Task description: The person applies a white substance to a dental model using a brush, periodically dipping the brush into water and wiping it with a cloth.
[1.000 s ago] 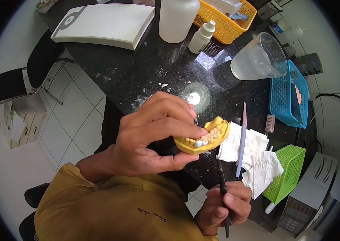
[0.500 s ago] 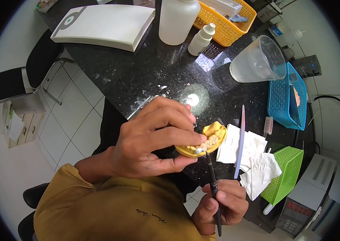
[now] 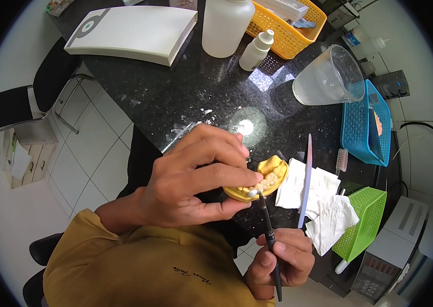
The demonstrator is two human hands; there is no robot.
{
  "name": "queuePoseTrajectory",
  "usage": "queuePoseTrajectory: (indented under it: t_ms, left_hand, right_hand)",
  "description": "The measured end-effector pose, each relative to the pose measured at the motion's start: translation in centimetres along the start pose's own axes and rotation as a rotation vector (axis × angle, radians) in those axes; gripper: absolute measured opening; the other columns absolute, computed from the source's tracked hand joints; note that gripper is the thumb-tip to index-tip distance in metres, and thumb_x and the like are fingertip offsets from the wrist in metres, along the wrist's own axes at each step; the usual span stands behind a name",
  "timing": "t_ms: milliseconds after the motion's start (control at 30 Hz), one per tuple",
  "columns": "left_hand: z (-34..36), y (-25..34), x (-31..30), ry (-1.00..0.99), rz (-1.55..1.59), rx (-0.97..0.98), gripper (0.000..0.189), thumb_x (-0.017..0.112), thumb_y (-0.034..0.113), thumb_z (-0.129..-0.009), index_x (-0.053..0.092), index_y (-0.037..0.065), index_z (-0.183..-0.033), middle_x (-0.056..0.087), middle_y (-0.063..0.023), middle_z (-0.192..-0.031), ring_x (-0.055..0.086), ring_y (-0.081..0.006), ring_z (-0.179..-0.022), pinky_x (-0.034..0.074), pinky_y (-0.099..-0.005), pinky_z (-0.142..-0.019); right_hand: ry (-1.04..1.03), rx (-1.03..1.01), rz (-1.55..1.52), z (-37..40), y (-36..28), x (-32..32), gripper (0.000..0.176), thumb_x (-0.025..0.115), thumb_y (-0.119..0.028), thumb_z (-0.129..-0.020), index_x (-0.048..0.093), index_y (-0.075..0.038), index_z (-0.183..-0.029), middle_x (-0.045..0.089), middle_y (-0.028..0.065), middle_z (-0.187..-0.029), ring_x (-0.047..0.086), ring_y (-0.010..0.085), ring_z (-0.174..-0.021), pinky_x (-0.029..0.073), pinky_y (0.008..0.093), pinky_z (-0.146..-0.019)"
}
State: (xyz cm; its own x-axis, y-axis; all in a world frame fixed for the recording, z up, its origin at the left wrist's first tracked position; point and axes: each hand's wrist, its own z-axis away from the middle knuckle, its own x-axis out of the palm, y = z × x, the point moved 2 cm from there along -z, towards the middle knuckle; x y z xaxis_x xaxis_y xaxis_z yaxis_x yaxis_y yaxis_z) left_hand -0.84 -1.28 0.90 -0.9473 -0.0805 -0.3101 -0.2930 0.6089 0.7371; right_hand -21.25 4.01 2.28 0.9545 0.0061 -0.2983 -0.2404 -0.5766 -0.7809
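My left hand point(image 3: 201, 179) grips a yellow dental model point(image 3: 272, 166) by its left side, thumb below and fingers above. Cream-coloured teeth and a small whitish piece point(image 3: 252, 193) show along the model's near edge. Closed around a slim black-handled tool point(image 3: 271, 238), my right hand point(image 3: 285, 258) is below and to the right of the model. The tool's tip is at the teeth beside the whitish piece; whether it touches them I cannot tell. My left fingers hide part of the model.
White tissues point(image 3: 329, 204) lie right of the model, with a pale file point(image 3: 306, 179) across them. Beyond are a clear cup point(image 3: 324, 77), white bottles point(image 3: 257, 51), a white box point(image 3: 129, 33), and yellow, blue point(image 3: 352, 133) and green baskets point(image 3: 362, 225).
The tool's tip has shifted slightly left and up along the teeth, with my right hand moving very little. My left hand still holds the model in nearly the same place.
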Motion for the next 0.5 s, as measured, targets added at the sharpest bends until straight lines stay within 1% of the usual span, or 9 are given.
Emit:
queuePoseTrajectory:
  t_ms: [133,233,300,500]
  left_hand:
    - [0.00,0.08,0.01,-0.001,-0.002,-0.005,0.035,0.087,0.008,-0.064,0.073,0.003,-0.096,0.063,-0.0086,-0.090,0.060,-0.0255,-0.092,0.056,-0.0441,-0.092]
    - [-0.05,0.09,0.00,-0.001,-0.010,-0.007,0.036,0.087,0.007,-0.063,0.073,0.003,-0.096,0.063,-0.0084,-0.089,0.060,-0.0253,-0.092,0.056,-0.0434,-0.091]
    - [-0.07,0.07,-0.02,-0.002,-0.007,-0.006,0.037,0.088,0.007,-0.062,0.073,0.003,-0.096,0.063,-0.0083,-0.089,0.060,-0.0253,-0.092,0.056,-0.0428,-0.091]
    - [-0.12,0.13,-0.02,-0.011,-0.007,-0.007,0.036,0.087,0.008,-0.063,0.073,0.003,-0.096,0.063,-0.0084,-0.089,0.060,-0.0250,-0.091,0.056,-0.0429,-0.091]
  right_hand:
    - [-0.021,-0.017,0.004,-0.03,0.10,-0.08,0.034,0.074,0.002,-0.069,0.063,0.000,-0.101,0.065,0.0129,-0.082,0.066,0.0238,-0.066,0.052,0.0288,-0.057]
    - [0.042,-0.033,-0.043,0.48,0.35,-0.17,0.033,0.075,0.001,-0.069,0.063,0.000,-0.101,0.065,0.0131,-0.082,0.066,0.0236,-0.066,0.052,0.0286,-0.057]
    - [0.069,-0.005,-0.041,0.62,0.37,-0.17,0.033,0.075,0.001,-0.070,0.063,0.000,-0.100,0.065,0.0133,-0.082,0.066,0.0235,-0.065,0.052,0.0288,-0.057]
    - [0.048,0.023,-0.052,0.30,0.17,-0.08,0.032,0.076,0.000,-0.071,0.063,-0.001,-0.100,0.065,0.0132,-0.082,0.067,0.0242,-0.066,0.053,0.0297,-0.059]
